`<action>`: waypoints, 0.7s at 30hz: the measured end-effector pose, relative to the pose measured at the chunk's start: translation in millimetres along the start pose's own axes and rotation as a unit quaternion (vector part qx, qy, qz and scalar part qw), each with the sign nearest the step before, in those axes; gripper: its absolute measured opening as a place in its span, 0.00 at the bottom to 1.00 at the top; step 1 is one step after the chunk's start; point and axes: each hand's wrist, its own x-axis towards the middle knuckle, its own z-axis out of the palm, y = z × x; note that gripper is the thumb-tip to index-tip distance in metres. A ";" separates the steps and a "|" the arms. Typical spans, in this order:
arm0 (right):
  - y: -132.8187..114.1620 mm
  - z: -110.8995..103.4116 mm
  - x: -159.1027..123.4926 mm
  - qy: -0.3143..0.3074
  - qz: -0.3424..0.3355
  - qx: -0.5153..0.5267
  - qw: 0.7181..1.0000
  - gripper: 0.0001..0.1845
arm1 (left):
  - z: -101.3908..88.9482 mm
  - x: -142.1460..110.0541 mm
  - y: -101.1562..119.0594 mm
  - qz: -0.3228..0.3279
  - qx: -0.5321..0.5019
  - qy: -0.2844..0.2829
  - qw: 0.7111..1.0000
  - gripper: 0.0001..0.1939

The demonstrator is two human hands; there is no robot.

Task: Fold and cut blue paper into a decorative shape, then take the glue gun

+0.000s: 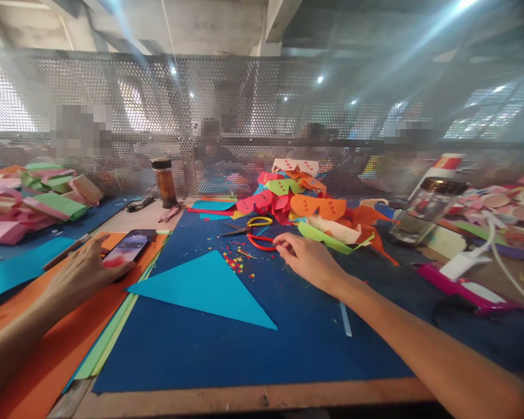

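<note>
Head view, from where I stand: left hand [85, 262] spread around a phone [130, 247], right hand [310, 259] half-curled at scissors [248, 230] on the tabletop [192, 361], grips unclear, apparently mid-reach, lifting needing firmer closure.

- Cannot read any word, number, brand or sign anywhere in view.
- On the phone screen [129, 245]: lit, with small pale marks, but too small and blurred to read; at the upper right corner, covered by blocky blur.
- On the red-and-white container [448, 165] at the far right: banded in colour, but cannot make out lettering.
- On the orange cut paper [318, 206] in the middle pile and the white cut paper [296, 167] at its top: marked with rows of dots, not read as letters or digits.
</note>
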 end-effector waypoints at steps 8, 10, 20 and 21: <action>-1.6 -0.8 -0.5 -0.006 0.002 -0.009 1.000 0.14 | -3.4 -9.7 12.1 0.007 0.006 0.038 0.999 0.47; -1.8 -1.1 -0.3 -0.007 0.002 -0.010 1.000 0.14 | -3.2 -10.3 12.7 0.009 0.009 0.042 0.999 0.46; -1.4 -1.8 -0.1 -0.001 -0.004 -0.006 1.000 0.14 | -2.2 -13.3 15.7 0.054 0.007 0.073 0.996 0.44; -1.4 -1.8 -0.1 -0.002 -0.003 -0.006 1.000 0.14 | -1.7 -13.1 15.4 0.057 0.006 0.077 0.995 0.45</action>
